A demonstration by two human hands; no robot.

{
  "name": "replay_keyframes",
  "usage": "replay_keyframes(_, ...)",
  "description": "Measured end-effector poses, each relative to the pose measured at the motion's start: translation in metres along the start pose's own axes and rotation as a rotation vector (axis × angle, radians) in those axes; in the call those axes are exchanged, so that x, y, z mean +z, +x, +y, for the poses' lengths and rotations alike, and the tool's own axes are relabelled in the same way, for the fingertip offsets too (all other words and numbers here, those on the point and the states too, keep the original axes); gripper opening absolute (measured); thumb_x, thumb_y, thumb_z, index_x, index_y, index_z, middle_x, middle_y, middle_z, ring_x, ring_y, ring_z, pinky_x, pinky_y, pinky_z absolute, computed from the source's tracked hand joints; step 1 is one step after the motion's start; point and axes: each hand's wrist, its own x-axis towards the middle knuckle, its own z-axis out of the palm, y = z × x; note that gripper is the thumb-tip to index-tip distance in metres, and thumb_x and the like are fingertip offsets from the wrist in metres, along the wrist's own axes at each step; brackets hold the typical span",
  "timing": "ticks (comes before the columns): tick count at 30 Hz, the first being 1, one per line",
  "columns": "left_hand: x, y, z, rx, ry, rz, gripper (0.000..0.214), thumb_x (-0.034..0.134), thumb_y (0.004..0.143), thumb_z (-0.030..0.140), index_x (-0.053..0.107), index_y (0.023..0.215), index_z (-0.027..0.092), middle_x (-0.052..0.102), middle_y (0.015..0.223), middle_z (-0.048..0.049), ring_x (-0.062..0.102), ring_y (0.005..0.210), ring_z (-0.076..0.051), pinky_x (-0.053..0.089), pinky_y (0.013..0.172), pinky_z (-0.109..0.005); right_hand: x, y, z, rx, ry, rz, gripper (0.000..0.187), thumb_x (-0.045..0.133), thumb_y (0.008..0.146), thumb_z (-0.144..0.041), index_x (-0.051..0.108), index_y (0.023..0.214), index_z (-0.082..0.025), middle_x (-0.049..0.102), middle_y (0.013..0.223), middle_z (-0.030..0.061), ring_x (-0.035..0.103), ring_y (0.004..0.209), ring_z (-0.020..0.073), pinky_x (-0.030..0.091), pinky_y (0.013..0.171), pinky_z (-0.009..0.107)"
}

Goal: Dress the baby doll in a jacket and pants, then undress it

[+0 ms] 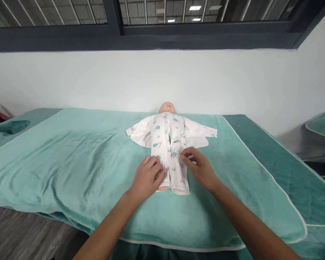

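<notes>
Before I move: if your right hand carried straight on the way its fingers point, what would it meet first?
Most likely the white printed trousers: the right hand's fingers are at their side edge. Whether they touch the cloth or hover just above is unclear from this view.

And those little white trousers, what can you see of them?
The white trousers look like soft, thin cloth with small teal and pink prints. Slightly wrinkled, they lie lengthwise over the doll and the white top, both legs pointing toward the person. A bit of the doll shows at one cuff. The left hand rests at one leg; the right hand has its fingertips by the other's outer edge, though whether they grip is unclear.
</notes>
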Motion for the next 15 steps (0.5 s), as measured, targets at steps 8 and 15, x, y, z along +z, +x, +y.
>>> replay_keyframes(8,0.004,-0.050,0.003,-0.061,-0.235,-0.013,0.016,0.062,0.094,0.028,0.060,0.108,0.021,0.063,0.103,-0.0070,0.059,0.098,-0.020,0.050,0.084,-0.035,0.022,-0.014,-0.008,-0.270,-0.265,-0.233,0.016,0.052,0.098,-0.022,0.058,0.083,-0.020,0.062,0.081,0.0011,0.054,0.082,0.0158,0.043,0.081,0.032)
replay_keyframes(15,0.002,-0.061,0.010,-0.086,-0.348,-0.001,0.011,0.059,0.094,0.019,0.057,0.104,0.022,0.063,0.097,-0.0049,0.061,0.093,-0.018,0.052,0.082,-0.033,0.021,-0.027,-0.030,-0.360,-0.383,-0.407,0.018,0.067,0.092,-0.036,0.060,0.101,-0.022,0.064,0.102,0.0044,0.056,0.094,0.0200,0.044,0.081,0.034)
